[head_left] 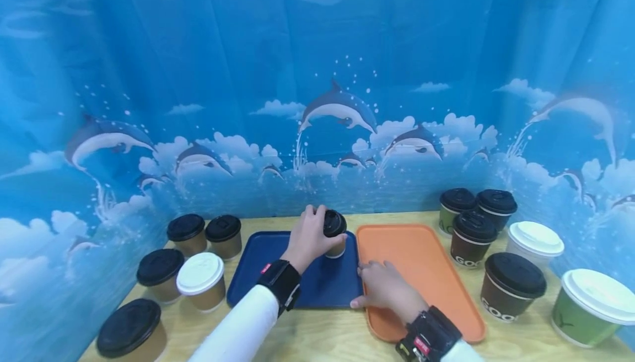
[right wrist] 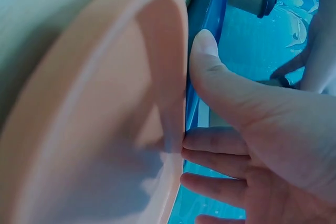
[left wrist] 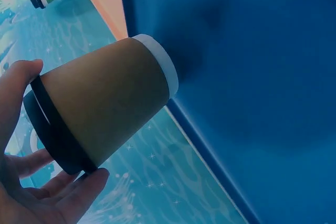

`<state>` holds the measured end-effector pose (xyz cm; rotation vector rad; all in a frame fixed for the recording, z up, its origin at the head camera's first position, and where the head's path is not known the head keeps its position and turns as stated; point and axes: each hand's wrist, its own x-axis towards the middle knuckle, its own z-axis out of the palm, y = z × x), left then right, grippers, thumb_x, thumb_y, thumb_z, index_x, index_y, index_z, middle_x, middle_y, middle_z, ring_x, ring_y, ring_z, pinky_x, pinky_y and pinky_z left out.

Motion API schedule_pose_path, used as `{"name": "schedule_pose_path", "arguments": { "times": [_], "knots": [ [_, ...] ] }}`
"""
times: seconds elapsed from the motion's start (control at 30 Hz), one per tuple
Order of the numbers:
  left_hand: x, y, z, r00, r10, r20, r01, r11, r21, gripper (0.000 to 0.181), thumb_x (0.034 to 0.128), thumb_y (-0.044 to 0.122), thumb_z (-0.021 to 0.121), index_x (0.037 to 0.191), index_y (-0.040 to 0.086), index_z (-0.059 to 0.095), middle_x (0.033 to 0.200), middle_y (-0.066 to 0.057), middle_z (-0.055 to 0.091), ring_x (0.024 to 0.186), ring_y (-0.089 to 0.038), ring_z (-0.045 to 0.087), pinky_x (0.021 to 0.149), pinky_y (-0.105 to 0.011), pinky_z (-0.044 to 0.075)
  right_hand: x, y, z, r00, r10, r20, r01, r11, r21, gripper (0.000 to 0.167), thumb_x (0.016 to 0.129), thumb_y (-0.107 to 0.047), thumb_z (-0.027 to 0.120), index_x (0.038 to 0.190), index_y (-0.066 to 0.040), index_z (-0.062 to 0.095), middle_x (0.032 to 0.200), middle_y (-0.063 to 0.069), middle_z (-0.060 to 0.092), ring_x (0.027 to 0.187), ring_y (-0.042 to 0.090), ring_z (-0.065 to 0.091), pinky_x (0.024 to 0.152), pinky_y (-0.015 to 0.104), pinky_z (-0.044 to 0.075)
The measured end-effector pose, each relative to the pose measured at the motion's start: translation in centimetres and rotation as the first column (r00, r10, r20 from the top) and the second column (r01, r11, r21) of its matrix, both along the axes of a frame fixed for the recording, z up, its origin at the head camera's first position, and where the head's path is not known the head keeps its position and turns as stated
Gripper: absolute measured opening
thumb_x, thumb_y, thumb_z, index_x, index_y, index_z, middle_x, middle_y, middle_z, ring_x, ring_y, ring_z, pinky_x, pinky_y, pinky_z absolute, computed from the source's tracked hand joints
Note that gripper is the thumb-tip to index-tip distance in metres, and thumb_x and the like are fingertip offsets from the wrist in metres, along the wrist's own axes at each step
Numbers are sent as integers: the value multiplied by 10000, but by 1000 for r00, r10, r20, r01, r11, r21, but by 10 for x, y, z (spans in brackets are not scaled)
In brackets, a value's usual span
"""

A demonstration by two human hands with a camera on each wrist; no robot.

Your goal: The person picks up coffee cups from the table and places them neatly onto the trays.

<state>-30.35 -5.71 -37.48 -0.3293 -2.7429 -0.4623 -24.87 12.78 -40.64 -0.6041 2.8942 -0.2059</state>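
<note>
A brown paper coffee cup (left wrist: pixel 107 100) with a black lid (head_left: pixel 333 223) is in my left hand (head_left: pixel 310 238), whose thumb and fingers grip it around the lid. Its white base is over the right back part of the navy blue tray (head_left: pixel 324 290); whether it touches the tray I cannot tell. My right hand (head_left: pixel 389 290) is at the seam where the blue tray meets the orange tray (head_left: pixel 426 263). In the right wrist view its fingers (right wrist: pixel 215 163) reach to the orange tray's rim, and the thumb lies along the blue tray's edge.
Left of the blue tray stand several brown cups with black lids (head_left: pixel 161 267) and one with a white lid (head_left: pixel 200 274). Right of the orange tray are dark brown cups (head_left: pixel 511 285) and green cups (head_left: pixel 585 318). A dolphin-print curtain (head_left: pixel 317 75) hangs behind the wooden table (head_left: pixel 317 334).
</note>
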Motion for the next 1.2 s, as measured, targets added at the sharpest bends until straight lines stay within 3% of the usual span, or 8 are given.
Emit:
{"name": "schedule_pose_path", "arguments": {
  "times": [0.17, 0.27, 0.37, 0.47, 0.63, 0.73, 0.97, 1.2],
  "knots": [
    [-13, 4, 0, 1000, 20, 21, -21, 998, 56, 827, 824, 607, 756, 1404, 68, 516, 1234, -200, 545, 1082, -324, 615, 822, -466, 584, 2, -4, -3, 1000, 12, -9, -12, 1000, 6, 744, 761, -497, 850, 1271, 14, 674, 1358, 155, 633, 1290, 360, 554, 1103, 603, 342],
    [-17, 7, -8, 999, 21, 48, -24, 997, 72, 855, 802, 617, 772, 1405, 63, 523, 1226, -201, 556, 1084, -330, 615, 847, -477, 575, 4, -6, -5, 1000, 22, -6, -22, 1000, 4, 751, 754, -497, 855, 1270, 18, 674, 1367, 151, 629, 1291, 358, 555, 1104, 599, 343],
    [-20, 9, -18, 999, 19, 47, -20, 999, 30, 902, 770, 667, 769, 1400, 62, 542, 1207, -193, 569, 1063, -325, 618, 850, -460, 569, 5, -9, -8, 1000, 23, 12, -23, 1000, 11, 750, 752, -503, 853, 1268, 12, 677, 1382, 140, 623, 1306, 355, 545, 1113, 594, 337],
    [-24, 13, -25, 1000, 19, -2, -19, 1000, -12, 913, 746, 692, 771, 1375, 64, 565, 1173, -186, 581, 1030, -323, 630, 842, -447, 570, 5, -11, -9, 999, 37, 5, -38, 999, 25, 748, 746, -511, 854, 1256, 10, 685, 1372, 134, 631, 1293, 349, 557, 1102, 590, 353],
    [-29, 18, -22, 998, 42, -52, -43, 999, -17, 867, 728, 663, 805, 1333, 81, 589, 1128, -165, 587, 998, -307, 632, 845, -431, 571, 3, -11, -7, 998, 55, -33, -54, 998, 38, 750, 750, -521, 849, 1248, 15, 687, 1353, 141, 642, 1271, 350, 573, 1082, 580, 379],
    [-32, 23, -19, 998, 27, -60, -27, 1000, -7, 861, 741, 656, 801, 1341, 79, 585, 1123, -165, 582, 987, -304, 629, 846, -428, 570, 0, -7, -5, 998, 43, -39, -42, 999, 35, 734, 757, -507, 849, 1247, 14, 686, 1358, 147, 636, 1277, 355, 567, 1085, 583, 375],
    [-36, 28, -17, 998, 17, -57, -17, 1000, 7, 848, 748, 637, 807, 1351, 88, 575, 1121, -164, 571, 979, -303, 624, 846, -425, 567, -2, 1, 0, 999, 41, -5, -41, 999, 0, 712, 769, -466, 854, 1256, 22, 678, 1394, 171, 606, 1308, 375, 541, 1101, 607, 340],
    [-37, 27, -21, 998, 8, -63, -7, 1000, 19, 865, 748, 671, 785, 1352, 91, 570, 1145, -166, 569, 1018, -307, 607, 863, -437, 561, -2, -2, 3, 999, 29, 19, -29, 999, 26, 727, 774, -477, 847, 1277, 16, 667, 1404, 164, 599, 1320, 364, 531, 1115, 592, 331]
  ]
}}
